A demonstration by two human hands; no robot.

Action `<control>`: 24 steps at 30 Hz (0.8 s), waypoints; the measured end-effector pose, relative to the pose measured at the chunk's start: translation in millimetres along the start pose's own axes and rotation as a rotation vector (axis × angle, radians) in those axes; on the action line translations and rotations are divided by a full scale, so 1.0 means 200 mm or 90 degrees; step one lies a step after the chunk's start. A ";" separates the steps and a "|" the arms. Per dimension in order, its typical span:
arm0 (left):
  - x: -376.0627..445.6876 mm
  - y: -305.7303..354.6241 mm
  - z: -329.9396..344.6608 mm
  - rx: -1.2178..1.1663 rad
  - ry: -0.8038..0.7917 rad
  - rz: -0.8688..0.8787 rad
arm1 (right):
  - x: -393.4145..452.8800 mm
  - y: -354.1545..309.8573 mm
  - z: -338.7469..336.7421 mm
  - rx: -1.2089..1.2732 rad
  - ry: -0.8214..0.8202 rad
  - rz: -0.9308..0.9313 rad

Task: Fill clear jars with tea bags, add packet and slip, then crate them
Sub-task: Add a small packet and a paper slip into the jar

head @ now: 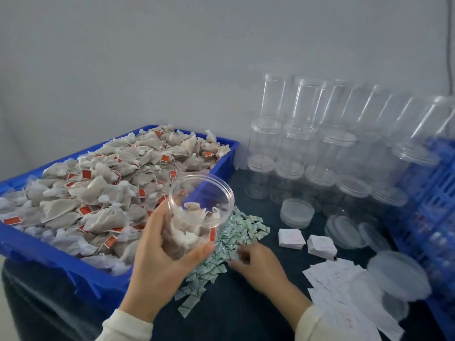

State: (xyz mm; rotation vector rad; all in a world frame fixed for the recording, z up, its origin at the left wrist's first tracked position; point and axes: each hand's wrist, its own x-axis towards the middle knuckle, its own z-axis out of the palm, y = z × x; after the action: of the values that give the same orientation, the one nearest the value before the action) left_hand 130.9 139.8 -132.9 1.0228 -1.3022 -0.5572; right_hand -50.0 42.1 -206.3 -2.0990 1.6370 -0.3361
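The left hand [170,244] is gripping a clear jar [197,212], tilted and partly filled with tea bags, beside the blue bin [73,257] at the bench's left edge. The right hand [256,262] is reaching its curled fingers into the green packets [236,232]; whether it is pinching one is unclear. White slips [290,238] are lying nearby.

A bin [222,153] heaped with tea bags [98,193] sits at the left of the tabletop [246,303]. Just right of it lies a pile of small packets [236,232], then two stacks of slips [307,239]. Empty jars [307,143] stand stacked behind, loose lids [398,274] lie to the right, and a crate [433,193] is at the far right.
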 end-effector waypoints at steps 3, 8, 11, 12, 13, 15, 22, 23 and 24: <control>-0.08 -0.04 0.05 0.017 -0.009 -0.013 | -0.01 0.00 0.05 -0.098 0.087 -0.053; -0.20 -0.07 0.12 0.039 -0.026 -0.034 | 0.01 0.02 0.03 -0.042 0.098 -0.079; -0.26 -0.11 0.13 0.026 -0.045 -0.065 | -0.02 0.02 -0.10 0.053 0.114 -0.052; -0.27 -0.12 0.14 0.018 -0.054 -0.075 | -0.04 0.01 -0.16 0.122 0.151 -0.054; -0.28 -0.13 0.15 0.014 -0.061 -0.088 | -0.06 0.00 -0.23 0.214 0.189 -0.055; -0.30 -0.15 0.17 0.009 -0.068 -0.114 | -0.14 -0.05 -0.37 0.397 0.233 -0.078; -0.31 -0.21 0.31 0.006 -0.076 -0.132 | -0.38 -0.10 -0.55 0.191 0.009 -0.186; -0.32 -0.21 0.33 0.010 -0.079 -0.148 | -0.39 -0.10 -0.54 0.148 0.005 -0.179; -0.33 -0.22 0.34 0.016 -0.082 -0.161 | -0.39 -0.09 -0.54 0.108 -0.005 -0.166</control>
State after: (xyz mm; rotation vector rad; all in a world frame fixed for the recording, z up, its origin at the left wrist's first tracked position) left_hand 60.2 152.0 -208.4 1.1980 -1.3029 -0.8112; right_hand -104.0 99.1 -96.5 -2.1793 1.2813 -0.5305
